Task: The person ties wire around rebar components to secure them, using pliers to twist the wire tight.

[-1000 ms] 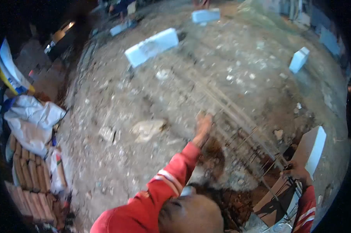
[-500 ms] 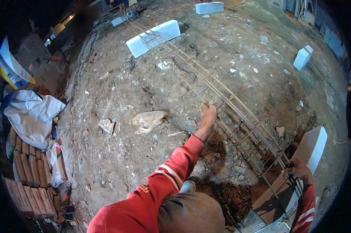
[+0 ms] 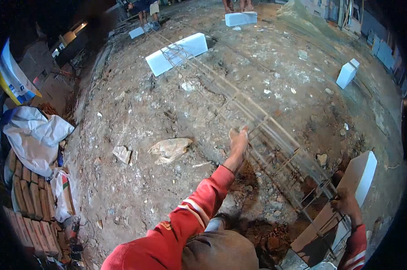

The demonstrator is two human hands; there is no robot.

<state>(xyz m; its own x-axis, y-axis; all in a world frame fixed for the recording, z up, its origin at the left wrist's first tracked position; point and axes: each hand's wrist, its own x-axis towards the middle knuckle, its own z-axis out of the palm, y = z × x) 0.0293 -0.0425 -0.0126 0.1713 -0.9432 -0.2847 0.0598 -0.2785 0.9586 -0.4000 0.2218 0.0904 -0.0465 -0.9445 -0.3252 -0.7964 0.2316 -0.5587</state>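
Note:
A long steel rebar cage (image 3: pixel 267 118) runs diagonally from the lower right to the far upper left. My left hand (image 3: pixel 238 139), in a red sleeve, is closed round a bar on the cage's near side, around its middle. At the cage's near end, my right hand (image 3: pixel 347 204) grips the bars beside a long pale block (image 3: pixel 365 173). Farther away, the cage passes over a white block (image 3: pixel 178 53). Parts of the cage are smeared by motion.
White blocks stand at the back (image 3: pixel 241 18) and right (image 3: pixel 347 73). Stacked bricks (image 3: pixel 32 193) and white sheeting (image 3: pixel 34 139) lie at left. A crumpled bag (image 3: pixel 170 149) is on the rough ground. Two people's legs (image 3: pixel 142 17) (image 3: pixel 236 5) show at the top.
The view has tilted up slightly, showing more of the people at the top. The cage has shifted a little against the ground, with both hands still on it.

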